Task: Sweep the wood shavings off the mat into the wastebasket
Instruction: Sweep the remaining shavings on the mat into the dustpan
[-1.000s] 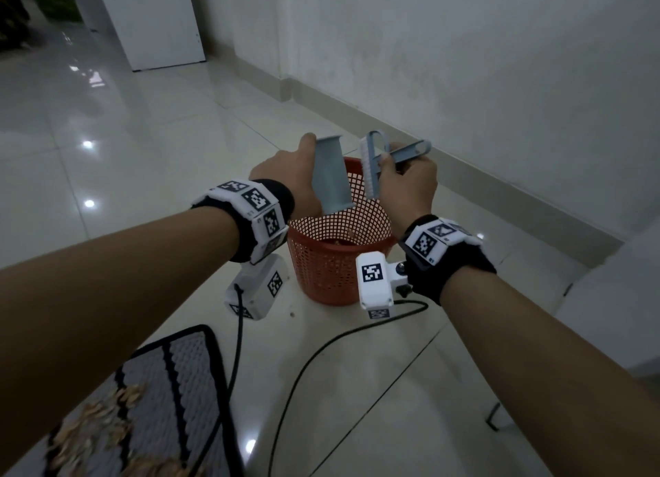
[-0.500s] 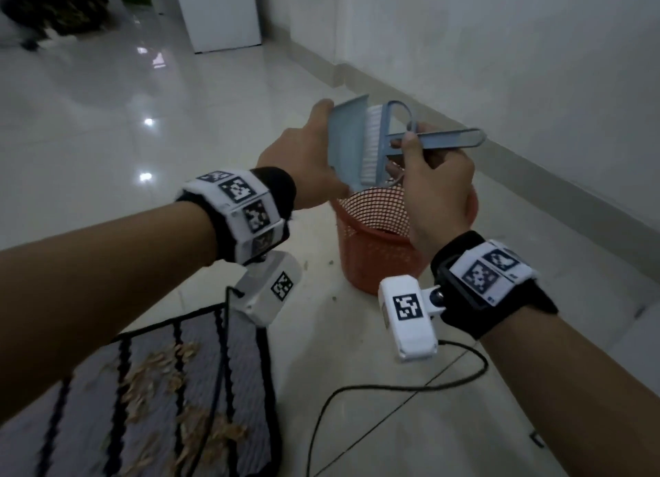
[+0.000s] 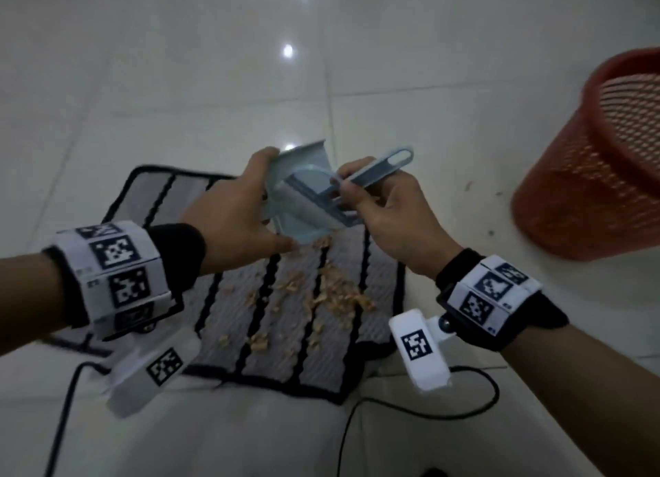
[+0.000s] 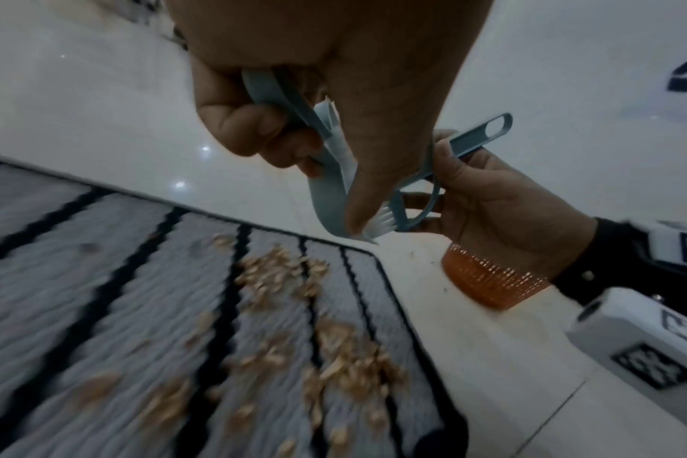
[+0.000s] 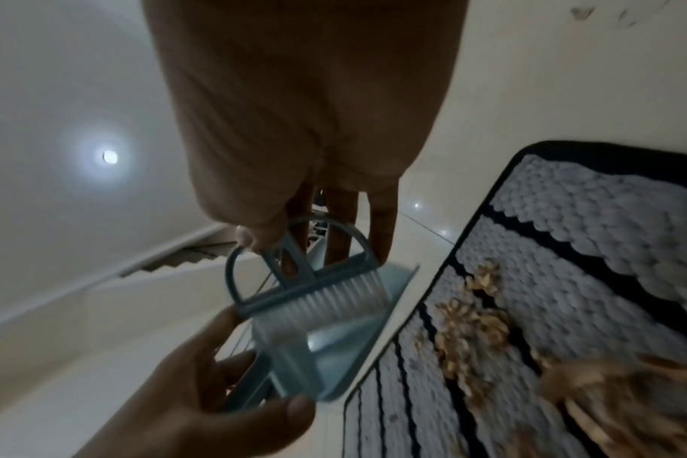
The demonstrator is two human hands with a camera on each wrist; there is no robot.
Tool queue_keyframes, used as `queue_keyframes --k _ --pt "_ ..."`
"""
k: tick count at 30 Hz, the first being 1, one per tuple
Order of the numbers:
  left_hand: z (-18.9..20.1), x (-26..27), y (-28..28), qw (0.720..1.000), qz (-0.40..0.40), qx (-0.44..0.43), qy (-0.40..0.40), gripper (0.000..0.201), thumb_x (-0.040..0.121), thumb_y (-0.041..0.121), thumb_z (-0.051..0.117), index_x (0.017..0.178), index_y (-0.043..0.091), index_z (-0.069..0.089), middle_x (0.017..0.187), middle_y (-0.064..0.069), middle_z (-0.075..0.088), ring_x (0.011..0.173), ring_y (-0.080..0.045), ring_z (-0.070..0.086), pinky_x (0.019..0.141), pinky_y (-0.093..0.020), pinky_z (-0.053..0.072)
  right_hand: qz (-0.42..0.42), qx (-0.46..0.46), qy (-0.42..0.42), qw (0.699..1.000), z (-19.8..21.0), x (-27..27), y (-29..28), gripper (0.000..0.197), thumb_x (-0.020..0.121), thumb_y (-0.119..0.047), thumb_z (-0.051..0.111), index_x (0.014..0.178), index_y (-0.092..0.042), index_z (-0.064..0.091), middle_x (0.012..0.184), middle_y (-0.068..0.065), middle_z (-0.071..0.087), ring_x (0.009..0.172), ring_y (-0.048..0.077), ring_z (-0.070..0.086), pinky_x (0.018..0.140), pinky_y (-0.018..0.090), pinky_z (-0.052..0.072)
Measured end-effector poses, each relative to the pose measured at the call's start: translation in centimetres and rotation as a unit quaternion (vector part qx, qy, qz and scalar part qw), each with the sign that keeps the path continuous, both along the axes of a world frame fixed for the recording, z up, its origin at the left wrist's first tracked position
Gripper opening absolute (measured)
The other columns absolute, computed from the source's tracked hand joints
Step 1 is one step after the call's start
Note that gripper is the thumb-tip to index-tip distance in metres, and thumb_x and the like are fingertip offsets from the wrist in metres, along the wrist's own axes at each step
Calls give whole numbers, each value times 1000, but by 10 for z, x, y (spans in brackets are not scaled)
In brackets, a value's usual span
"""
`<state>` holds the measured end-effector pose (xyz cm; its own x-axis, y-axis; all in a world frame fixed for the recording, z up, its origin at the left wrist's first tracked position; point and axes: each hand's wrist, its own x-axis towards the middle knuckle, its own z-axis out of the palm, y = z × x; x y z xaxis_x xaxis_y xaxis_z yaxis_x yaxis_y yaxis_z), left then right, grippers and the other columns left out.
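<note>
Left hand (image 3: 234, 214) grips blue dustpan (image 3: 296, 191); right hand (image 3: 389, 216) pinches hand brush (image 3: 371, 171) handle. Wood shavings (image 3: 321, 291) scattered mid-mat (image 3: 228, 312), denser toward right edge. Light, loose, likely snag in pile: short firm strokes. Wastebasket (image 3: 585, 176) well right, on floor.

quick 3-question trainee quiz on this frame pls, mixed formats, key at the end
1. True or false: the wood shavings have all been cleared off the mat.
2. Which hand holds the dustpan? A) left hand B) right hand C) neither
3. Fill in: seen from the head camera, the wastebasket stands on the floor to the ____ of the mat.

Key
1. False: many shavings lie on the mat.
2. A: the left hand grips the dustpan, while the right hand grips the brush.
3. right
</note>
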<state>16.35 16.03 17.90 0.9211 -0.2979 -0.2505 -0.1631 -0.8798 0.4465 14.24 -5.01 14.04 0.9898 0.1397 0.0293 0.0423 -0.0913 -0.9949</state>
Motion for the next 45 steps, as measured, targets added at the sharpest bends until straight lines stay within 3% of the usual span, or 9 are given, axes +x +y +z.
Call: queue_keyframes --k 4,9,11,14,17,21,26,42,45 --pt "-35 -47 82 996 41 17 72 113 66 45 85 150 36 9 127 0 59 103 -19 63 81 -40 57 147 -195 24 970 -20 -11 18 13 99 -14 54 97 -12 67 93 2 68 88 13 64 81 33 55" --pt "-62 -104 148 986 117 0 122 109 60 45 88 141 50 15 98 22 53 83 6 58 61 -14 46 286 -334 70 895 -40 -32 3 17 100 -18 53 88 -19 65 79 1 64 68 14 58 61 28 48" --pt "-72 -121 165 983 137 -19 120 110 54 48 89 134 59 15 101 23 54 86 6 58 64 -17 48 221 -370 48 901 -52 -41 -5 18 101 -22 52 90 -14 64 76 9 62 64 22 55 58 41 47" --pt "-86 -138 189 976 172 -31 130 116 46 46 93 133 63 19 105 5 64 90 -8 66 71 -35 57 11 -376 -7 926 -65 -61 -6 16 101 -28 53 104 -17 64 76 4 63 62 10 56 54 30 44" --pt "-96 -145 215 975 182 -9 123 120 36 72 83 134 65 14 113 -1 64 94 -24 68 78 -48 58 -111 -370 -28 922 -77 -86 8 18 102 -23 51 114 -13 60 81 11 63 64 25 56 57 35 46" --pt "-105 -149 228 974 180 16 139 119 34 80 75 132 67 9 115 -1 65 96 -29 67 80 -47 57 -202 -370 3 907 -101 -99 16 20 104 -25 42 100 -9 53 81 8 52 68 26 49 59 31 34" --pt "-126 -148 218 975 141 40 168 123 47 65 85 144 46 12 113 -3 69 93 -27 68 76 -40 55 -204 -375 8 904 -112 -95 29 23 105 -24 41 95 -5 49 83 13 53 70 25 48 63 38 41" --pt "-143 -159 195 977 159 12 141 126 49 71 81 148 38 9 108 -1 70 85 -26 68 69 -37 55 -161 -354 -38 920 -124 -103 76 14 103 -23 42 96 -15 50 77 7 51 67 24 48 58 38 40" --pt "-146 -164 192 976 161 15 144 133 43 83 68 150 37 5 110 -3 70 85 -28 68 67 -38 56 -151 -345 -38 925 -122 -105 92 12 102 -21 43 91 -17 48 76 5 50 65 21 46 54 25 33"
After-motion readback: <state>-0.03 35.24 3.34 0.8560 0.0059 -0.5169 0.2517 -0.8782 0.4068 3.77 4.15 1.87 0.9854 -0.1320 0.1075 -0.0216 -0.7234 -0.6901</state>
